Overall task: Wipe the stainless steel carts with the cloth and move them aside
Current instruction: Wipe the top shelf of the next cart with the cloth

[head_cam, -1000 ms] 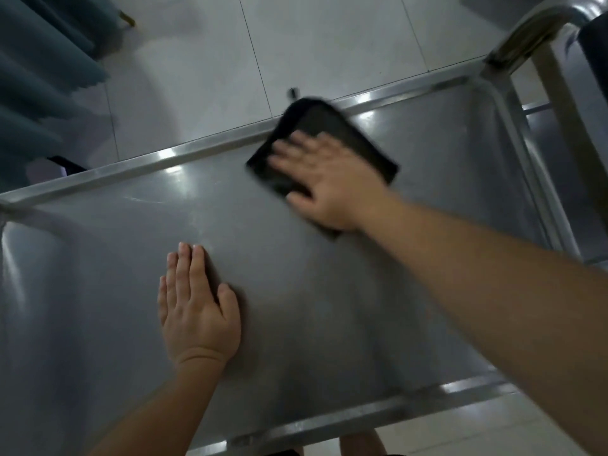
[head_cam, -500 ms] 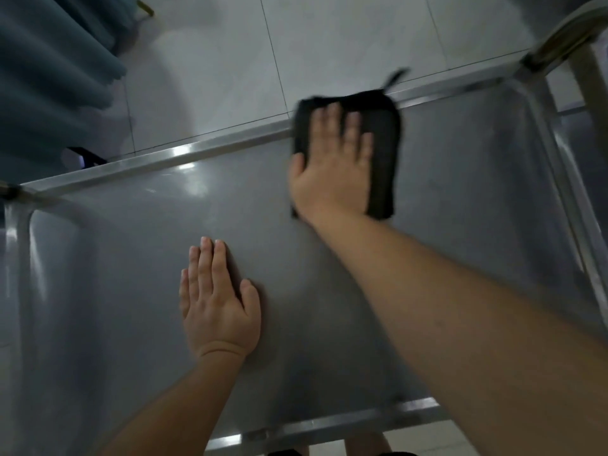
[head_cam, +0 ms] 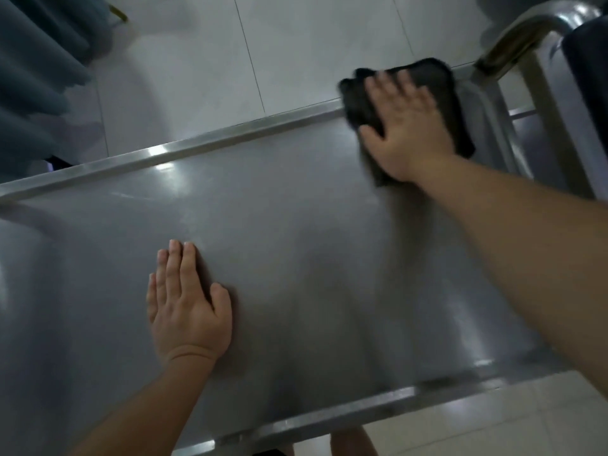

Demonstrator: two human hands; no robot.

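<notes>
A stainless steel cart top (head_cam: pixel 296 245) fills most of the view, with a raised rim along its far and near edges. A black cloth (head_cam: pixel 462 126) lies flat at the far right corner of the top. My right hand (head_cam: pixel 408 126) presses on the cloth with straight, spread fingers. My left hand (head_cam: pixel 186 307) rests flat on the bare steel nearer to me, fingers straight and together.
The cart's curved handle bar (head_cam: pixel 526 31) rises at the upper right, beside a dark object (head_cam: pixel 589 77). Blue-grey curtains (head_cam: pixel 36 70) hang at the upper left. Pale floor tiles (head_cam: pixel 296 44) lie beyond the cart and also near its front right corner.
My right hand has slid the cloth rightward along the far edge, from the middle to the far right corner. My left hand has stayed flat in the same place.
</notes>
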